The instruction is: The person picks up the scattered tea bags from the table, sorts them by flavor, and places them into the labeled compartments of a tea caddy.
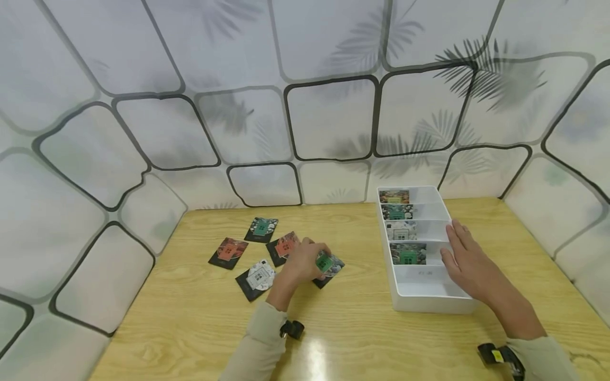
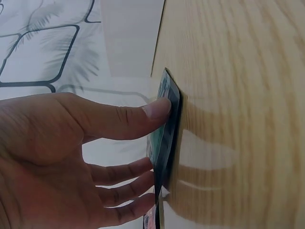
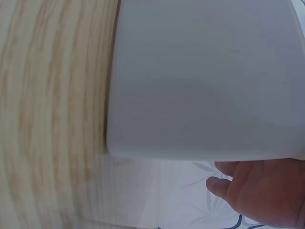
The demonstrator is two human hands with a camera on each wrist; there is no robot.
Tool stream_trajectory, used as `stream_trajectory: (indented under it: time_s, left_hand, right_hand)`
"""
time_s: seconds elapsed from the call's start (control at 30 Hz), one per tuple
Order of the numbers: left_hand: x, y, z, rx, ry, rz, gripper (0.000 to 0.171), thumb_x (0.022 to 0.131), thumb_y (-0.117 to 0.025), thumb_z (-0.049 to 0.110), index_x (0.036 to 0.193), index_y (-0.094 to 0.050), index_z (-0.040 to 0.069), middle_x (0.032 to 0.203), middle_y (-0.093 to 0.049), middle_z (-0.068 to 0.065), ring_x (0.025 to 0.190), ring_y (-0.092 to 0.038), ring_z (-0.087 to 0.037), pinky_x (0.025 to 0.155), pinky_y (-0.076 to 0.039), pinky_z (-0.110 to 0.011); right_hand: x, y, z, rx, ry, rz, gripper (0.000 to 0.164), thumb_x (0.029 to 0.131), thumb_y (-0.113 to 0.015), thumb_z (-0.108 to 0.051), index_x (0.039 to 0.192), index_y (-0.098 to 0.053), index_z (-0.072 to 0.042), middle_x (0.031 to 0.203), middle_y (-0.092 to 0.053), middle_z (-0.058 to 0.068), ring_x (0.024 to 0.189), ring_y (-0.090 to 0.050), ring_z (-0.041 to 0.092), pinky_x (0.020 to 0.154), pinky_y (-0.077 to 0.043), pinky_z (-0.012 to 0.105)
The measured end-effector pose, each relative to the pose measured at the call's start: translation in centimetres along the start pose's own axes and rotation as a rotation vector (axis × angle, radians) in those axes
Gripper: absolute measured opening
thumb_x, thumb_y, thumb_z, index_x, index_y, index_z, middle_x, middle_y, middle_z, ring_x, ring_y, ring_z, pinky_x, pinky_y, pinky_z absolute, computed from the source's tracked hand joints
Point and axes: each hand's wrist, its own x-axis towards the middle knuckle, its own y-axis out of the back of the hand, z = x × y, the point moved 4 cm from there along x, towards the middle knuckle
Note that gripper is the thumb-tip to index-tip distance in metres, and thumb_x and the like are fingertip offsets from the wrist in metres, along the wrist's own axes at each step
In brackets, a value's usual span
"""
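My left hand (image 1: 300,263) reaches over a green-labelled sachet (image 1: 334,266) on the table. In the left wrist view, the thumb presses one edge of this sachet (image 2: 167,138) and the fingertips meet its other edge. Beside that hand lie a sachet with a red-orange label (image 1: 285,246) and a white-patterned one (image 1: 259,278). My right hand (image 1: 469,267) rests with straight fingers along the right rim of a white divided box (image 1: 433,305). In the right wrist view, the box's pale wall (image 3: 200,86) hides part of that hand (image 3: 267,193).
Farther left lie another red-orange sachet (image 1: 229,252) and a green-labelled one (image 1: 261,228). Several sachets stand in the box's compartments, among them a green one (image 1: 408,254) and a white one (image 1: 401,230). A patterned backdrop (image 1: 333,121) rises behind the wooden table (image 1: 352,333).
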Motion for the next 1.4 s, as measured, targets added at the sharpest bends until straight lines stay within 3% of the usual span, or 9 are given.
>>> stream_trajectory:
  time_s: [0.17, 0.5, 0.67, 0.83, 0.9, 0.97, 1.07, 1.3, 1.4]
  left_hand:
    - [0.0, -0.3, -0.1, -0.043, -0.010, -0.017, 0.051, 0.077, -0.091, 0.006, 0.122, -0.071, 0.020, 0.124, -0.055, -0.015, 0.100, -0.055, -0.029, 0.081, -0.052, -0.049]
    - [0.3, -0.1, -0.9, -0.203, -0.095, -0.001, 0.050, 0.081, -0.083, -0.008, 0.124, -0.068, 0.013, 0.122, -0.052, -0.015, 0.097, -0.053, -0.026, 0.081, -0.052, -0.042]
    - [0.4, 0.1, -1.2, -0.288, -0.141, -0.004, 0.049, 0.083, -0.075, -0.016, 0.125, -0.068, 0.008, 0.132, -0.059, -0.015, 0.117, -0.057, -0.032, 0.082, -0.050, -0.040]
    - [0.5, 0.5, -1.6, -0.407, -0.133, 0.028, 0.043, 0.089, -0.067, -0.015, 0.125, -0.070, 0.010, 0.144, -0.057, -0.014, 0.119, -0.056, -0.032, 0.070, -0.044, -0.036]
    - [0.6, 0.8, -1.8, -0.434, -0.139, 0.062, 0.039, 0.093, -0.067, -0.011, 0.125, -0.070, 0.011, 0.142, -0.059, -0.013, 0.119, -0.057, -0.032, 0.074, -0.049, -0.038]
    - [0.6, 1.2, -1.9, -0.460, -0.148, 0.102, 0.035, 0.094, -0.068, -0.007, 0.124, -0.070, 0.011, 0.138, -0.062, -0.011, 0.124, -0.057, -0.032, 0.086, -0.051, -0.044]
    - [0.7, 1.9, -2.0, -0.511, -0.168, 0.157, 0.033, 0.095, -0.068, -0.004, 0.126, -0.069, 0.009, 0.137, -0.063, -0.011, 0.129, -0.055, -0.032, 0.101, -0.047, -0.052]
    - [0.3, 3.3, -1.8, -0.566, -0.178, 0.226, 0.037, 0.097, -0.066, -0.002, 0.130, -0.069, 0.012, 0.142, -0.060, -0.008, 0.129, -0.057, -0.030, 0.107, -0.044, -0.055]
    - [0.1, 3.6, -1.6, -0.592, -0.213, 0.231, 0.037, 0.098, -0.062, -0.005, 0.131, -0.068, 0.012, 0.143, -0.060, -0.008, 0.127, -0.057, -0.030, 0.102, -0.047, -0.052]
  right_hand:
    - [0.0, 0.0, 0.1, -0.007, 0.006, 0.003, 0.067, 0.112, -0.031, -0.029, 0.157, -0.008, 0.015, 0.165, 0.000, 0.035, 0.151, -0.002, 0.053, 0.120, -0.006, 0.062]
    - [0.0, -0.1, 0.2, -0.003, 0.005, 0.004, 0.067, 0.112, -0.032, -0.029, 0.157, -0.008, 0.015, 0.165, 0.000, 0.035, 0.151, -0.002, 0.053, 0.120, -0.006, 0.062]
    - [0.0, -0.1, 0.2, -0.005, 0.007, 0.002, 0.067, 0.112, -0.032, -0.029, 0.157, -0.008, 0.015, 0.165, 0.000, 0.035, 0.151, -0.002, 0.053, 0.120, -0.005, 0.062]
    - [0.0, 0.1, 0.1, 0.003, 0.015, 0.013, 0.067, 0.112, -0.032, -0.029, 0.157, -0.009, 0.015, 0.165, -0.001, 0.035, 0.151, -0.003, 0.053, 0.121, -0.005, 0.061]
    - [0.0, 0.1, 0.0, 0.005, 0.017, 0.019, 0.067, 0.112, -0.032, -0.029, 0.157, -0.010, 0.015, 0.165, -0.002, 0.035, 0.151, -0.003, 0.053, 0.121, -0.006, 0.061]
    - [0.0, 0.1, -0.1, 0.004, 0.019, 0.022, 0.067, 0.112, -0.032, -0.029, 0.157, -0.010, 0.015, 0.164, -0.003, 0.035, 0.151, -0.004, 0.053, 0.121, -0.007, 0.062]
    - [0.0, 0.0, -0.1, 0.004, 0.015, 0.021, 0.067, 0.112, -0.032, -0.029, 0.157, -0.010, 0.015, 0.165, -0.003, 0.035, 0.151, -0.005, 0.053, 0.121, -0.006, 0.061]
    - [0.0, 0.0, 0.0, 0.002, 0.019, 0.023, 0.066, 0.112, -0.032, -0.028, 0.157, -0.010, 0.016, 0.164, -0.003, 0.035, 0.151, -0.004, 0.053, 0.121, -0.004, 0.059]
    - [0.1, 0.0, 0.1, -0.002, 0.021, 0.025, 0.066, 0.112, -0.032, -0.028, 0.157, -0.010, 0.016, 0.164, -0.004, 0.036, 0.151, -0.004, 0.053, 0.121, -0.005, 0.060]
